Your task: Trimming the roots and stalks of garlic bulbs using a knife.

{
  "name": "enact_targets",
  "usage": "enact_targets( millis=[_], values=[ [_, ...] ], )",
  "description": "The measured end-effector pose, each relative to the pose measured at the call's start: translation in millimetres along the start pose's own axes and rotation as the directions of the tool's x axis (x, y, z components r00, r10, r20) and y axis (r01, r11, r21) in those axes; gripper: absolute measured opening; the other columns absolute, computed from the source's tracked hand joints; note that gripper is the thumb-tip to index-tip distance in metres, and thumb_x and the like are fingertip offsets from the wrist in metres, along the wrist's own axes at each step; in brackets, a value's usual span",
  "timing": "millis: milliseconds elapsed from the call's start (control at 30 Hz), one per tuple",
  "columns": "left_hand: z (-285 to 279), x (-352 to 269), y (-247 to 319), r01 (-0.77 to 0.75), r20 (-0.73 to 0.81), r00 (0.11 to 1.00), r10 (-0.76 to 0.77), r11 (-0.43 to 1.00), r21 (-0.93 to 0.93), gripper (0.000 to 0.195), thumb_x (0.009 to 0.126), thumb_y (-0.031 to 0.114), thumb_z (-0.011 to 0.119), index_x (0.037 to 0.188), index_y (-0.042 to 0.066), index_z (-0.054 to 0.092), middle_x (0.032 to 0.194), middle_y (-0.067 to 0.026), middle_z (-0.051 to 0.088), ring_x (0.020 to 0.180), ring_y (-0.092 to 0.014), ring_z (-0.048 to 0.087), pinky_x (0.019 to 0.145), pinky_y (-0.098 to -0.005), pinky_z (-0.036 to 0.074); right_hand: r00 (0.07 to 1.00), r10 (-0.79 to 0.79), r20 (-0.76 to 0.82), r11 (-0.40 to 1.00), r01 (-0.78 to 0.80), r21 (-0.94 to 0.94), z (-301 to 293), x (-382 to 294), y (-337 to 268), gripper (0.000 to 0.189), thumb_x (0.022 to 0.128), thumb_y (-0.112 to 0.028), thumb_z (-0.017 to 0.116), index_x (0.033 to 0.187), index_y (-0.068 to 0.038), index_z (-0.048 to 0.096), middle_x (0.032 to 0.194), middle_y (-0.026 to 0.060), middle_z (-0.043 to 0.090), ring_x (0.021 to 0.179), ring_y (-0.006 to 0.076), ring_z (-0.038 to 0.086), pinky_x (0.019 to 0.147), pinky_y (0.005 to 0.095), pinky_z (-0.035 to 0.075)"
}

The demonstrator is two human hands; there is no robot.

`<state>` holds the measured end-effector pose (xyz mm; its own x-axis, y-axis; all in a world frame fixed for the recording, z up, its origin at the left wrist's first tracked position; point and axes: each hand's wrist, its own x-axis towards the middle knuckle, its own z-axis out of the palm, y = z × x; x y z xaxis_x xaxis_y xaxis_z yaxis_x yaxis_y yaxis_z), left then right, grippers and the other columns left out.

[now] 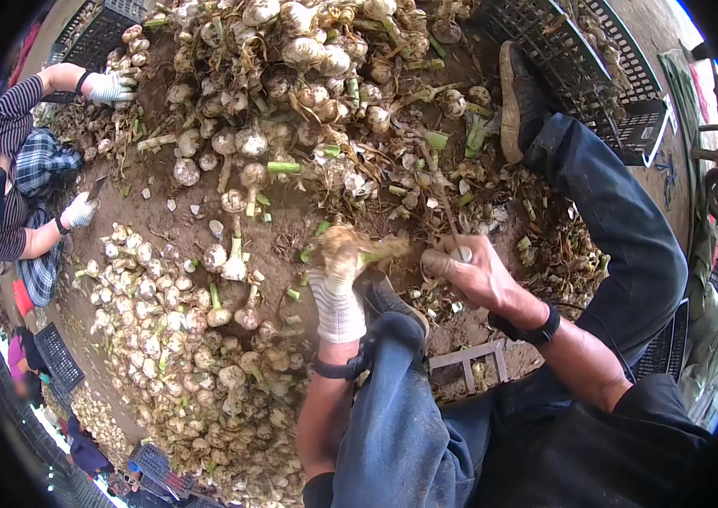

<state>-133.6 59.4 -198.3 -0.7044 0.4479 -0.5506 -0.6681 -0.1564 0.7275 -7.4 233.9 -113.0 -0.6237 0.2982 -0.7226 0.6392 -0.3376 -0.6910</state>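
Observation:
My left hand (336, 298), in a soiled white knit glove, grips a garlic bulb (341, 244) whose cut-looking green stem points right; both are blurred. Bare and closed, my right hand (476, 270) holds a knife (441, 190) with a thin, dark blade that points up and away; part of the pale handle end shows. The two hands are apart, the knife to the right of the bulb. Stemmed garlic (308, 51) is heaped at the top, and a large pile of trimmed bulbs (206, 374) lies at lower left.
Cut stems and dry husks (359, 178) litter the dirt floor. Black plastic crates (562, 70) stand at upper right, another crate (101, 28) at upper left. A co-worker's gloved hands (111, 87) are at the left, one holding a knife (97, 187). A metal frame (470, 362) lies by my legs.

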Motion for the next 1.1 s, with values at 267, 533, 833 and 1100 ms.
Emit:
enact_targets(
  millis=[267, 533, 833, 1100],
  values=[
    [24, -6, 13, 0.004, -0.113, 0.993, -0.046, 0.939, -0.344, 0.037, 0.096, 0.036, 0.061, 0.114, 0.005, 0.058, 0.096, -0.0153, 0.068, 0.071, -0.018, 0.064, 0.059, -0.0333, 0.056, 0.951, 0.173, 0.255, 0.984, -0.154, -0.093, 15, -10, 68, 0.038, 0.089, -0.035, 0.064, 0.066, -0.005, 0.063, 0.057, -0.0011, 0.054, 0.046, 0.0074, 0.047, 0.041, 0.0285, 0.035],
    [-60, -25, 22, -0.051, -0.196, 0.979, 0.054, 0.999, 0.018, 0.037, 0.093, 0.036, 0.064, 0.112, 0.004, 0.059, 0.097, -0.0102, 0.067, 0.08, -0.023, 0.068, 0.058, -0.0305, 0.058, 0.92, -0.17, -0.352, 0.972, 0.098, -0.211, -35, 27, 86, 0.045, 0.089, -0.039, 0.067, 0.089, 0.006, 0.066, 0.057, 0.0012, 0.054, 0.048, 0.0101, 0.05, 0.044, 0.0305, 0.04],
    [-103, -41, -1, -0.299, -0.393, 0.813, 0.43, 0.887, 0.351, 0.035, 0.094, 0.027, 0.064, 0.121, 0.005, 0.058, 0.106, -0.0146, 0.068, 0.08, -0.022, 0.067, 0.067, -0.0319, 0.057, 0.982, 0.052, 0.184, 0.995, -0.034, -0.099, 9, 25, 10, 0.033, 0.09, -0.035, 0.065, 0.079, -0.004, 0.068, 0.059, -0.0013, 0.055, 0.052, 0.0067, 0.049, 0.046, 0.0277, 0.037],
    [-39, -15, -13, -0.291, -0.263, 0.828, 0.495, 0.781, 0.553, 0.027, 0.083, 0.016, 0.079, 0.108, 0.011, 0.073, 0.109, -0.0253, 0.069, 0.095, -0.035, 0.069, 0.076, -0.0424, 0.053, 0.9, 0.183, 0.397, 0.981, -0.192, -0.017, 32, -8, 0, 0.033, 0.091, -0.031, 0.065, 0.078, -0.001, 0.067, 0.06, -0.0006, 0.057, 0.054, 0.0063, 0.05, 0.049, 0.0271, 0.04]
  ],
)
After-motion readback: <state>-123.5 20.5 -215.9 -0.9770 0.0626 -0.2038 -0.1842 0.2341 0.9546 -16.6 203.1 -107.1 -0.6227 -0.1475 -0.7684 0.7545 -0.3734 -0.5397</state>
